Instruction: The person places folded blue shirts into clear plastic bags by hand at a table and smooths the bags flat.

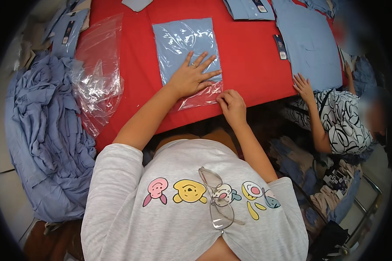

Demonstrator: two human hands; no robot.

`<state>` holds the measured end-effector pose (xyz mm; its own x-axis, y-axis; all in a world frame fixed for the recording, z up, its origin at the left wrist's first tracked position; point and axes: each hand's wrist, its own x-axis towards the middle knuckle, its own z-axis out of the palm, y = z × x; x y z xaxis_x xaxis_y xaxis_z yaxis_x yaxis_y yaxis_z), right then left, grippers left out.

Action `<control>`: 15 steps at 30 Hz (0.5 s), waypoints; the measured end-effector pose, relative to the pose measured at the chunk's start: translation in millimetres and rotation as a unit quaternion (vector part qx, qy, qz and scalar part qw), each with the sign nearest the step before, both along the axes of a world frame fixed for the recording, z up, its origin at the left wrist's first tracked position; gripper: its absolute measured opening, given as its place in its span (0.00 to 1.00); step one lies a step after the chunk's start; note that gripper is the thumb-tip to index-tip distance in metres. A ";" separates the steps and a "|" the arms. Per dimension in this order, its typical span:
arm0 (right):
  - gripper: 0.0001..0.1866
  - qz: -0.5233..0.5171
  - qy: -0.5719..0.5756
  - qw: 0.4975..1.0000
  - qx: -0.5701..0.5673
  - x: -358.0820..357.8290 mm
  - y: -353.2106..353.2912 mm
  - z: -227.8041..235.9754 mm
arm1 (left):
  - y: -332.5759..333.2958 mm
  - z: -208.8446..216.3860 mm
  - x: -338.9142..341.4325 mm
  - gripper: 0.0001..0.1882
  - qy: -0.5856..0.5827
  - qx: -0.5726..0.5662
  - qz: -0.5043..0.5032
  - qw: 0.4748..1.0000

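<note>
A folded light blue shirt (174,41) lies inside a clear plastic bag (196,99) on the red table (248,56). The bag's empty end reaches past the shirt toward me. My left hand (194,76) rests spread on the bag over the shirt's lower part, a ring on one finger. At the near right corner of the bag my right hand (233,104) is closed, thumb and fingertips pinching the plastic edge.
Loose clear bags (101,74) lie on the left, beside a heap of blue garments (43,143). Tagged folded shirts (250,9) lie at the far edge. At the right, a co-worker's hand (304,88) touches a spread blue shirt (311,48); more garments (335,191) are piled below.
</note>
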<state>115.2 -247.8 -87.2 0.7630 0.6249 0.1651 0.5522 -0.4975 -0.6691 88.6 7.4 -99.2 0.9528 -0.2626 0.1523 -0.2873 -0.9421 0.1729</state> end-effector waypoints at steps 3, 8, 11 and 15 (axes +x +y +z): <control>0.05 0.086 -0.020 0.996 -0.016 -6.4 -11.4 4.7 | 2.4 1.3 1.5 0.32 0.002 0.027 0.006 1.000; 0.07 0.120 -0.046 0.992 -0.015 -25.1 -29.3 14.6 | 0.2 5.0 -1.9 0.32 0.001 0.031 -0.003 1.000; 0.07 0.134 -0.085 0.987 -0.022 -21.8 -41.6 9.1 | -1.6 3.1 -0.4 0.31 -0.006 0.030 -0.007 1.000; 0.10 0.136 -0.148 0.979 -0.043 -21.7 -55.9 0.1 | -3.1 3.7 0.7 0.32 -0.017 0.052 -0.011 0.998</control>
